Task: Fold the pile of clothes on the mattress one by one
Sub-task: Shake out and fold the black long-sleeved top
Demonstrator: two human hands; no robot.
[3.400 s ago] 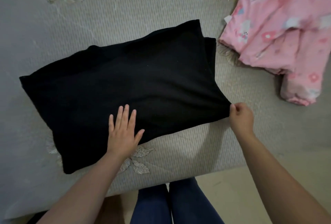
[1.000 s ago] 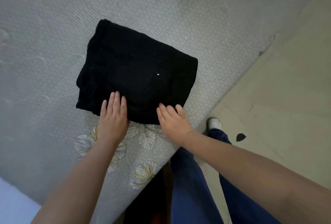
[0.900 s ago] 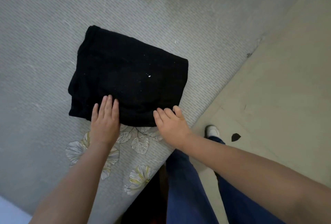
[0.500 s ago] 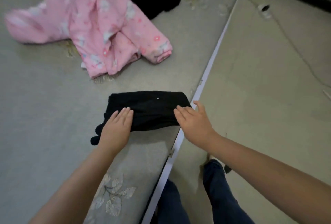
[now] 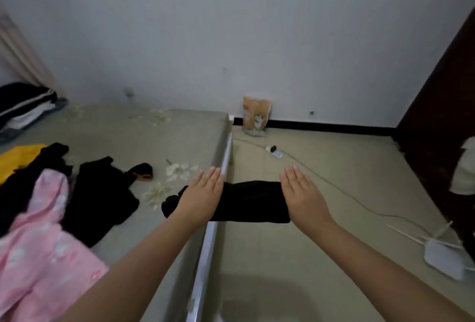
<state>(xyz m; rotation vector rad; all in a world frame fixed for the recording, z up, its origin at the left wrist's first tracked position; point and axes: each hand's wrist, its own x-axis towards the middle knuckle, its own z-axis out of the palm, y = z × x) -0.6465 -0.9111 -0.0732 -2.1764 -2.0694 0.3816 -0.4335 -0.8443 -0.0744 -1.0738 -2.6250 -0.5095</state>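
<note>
Clothes pile at left on mattress [image 5: 144, 131]: pink garment [image 5: 43, 239] nearest, loose black garment [image 5: 102, 193] beside it, yellow cloth [image 5: 18, 157] behind. Folded black garment [image 5: 252, 200] raised in the air, spanning the mattress's metal edge and the floor beyond. Left hand [image 5: 200, 193] flat, fingers straight, pressed against its left end. Right hand [image 5: 303, 193] likewise flat on its right end. Power strip [image 5: 275, 152] on floor; orange bag [image 5: 257, 116] at wall.

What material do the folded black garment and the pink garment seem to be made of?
Folded black garment: probably a soft matte knit, since it shows no shine and keeps a thick fold. Pink garment: apparently fleecy or flannel fabric, puffy, with a pale print; blur leaves this uncertain.
</note>
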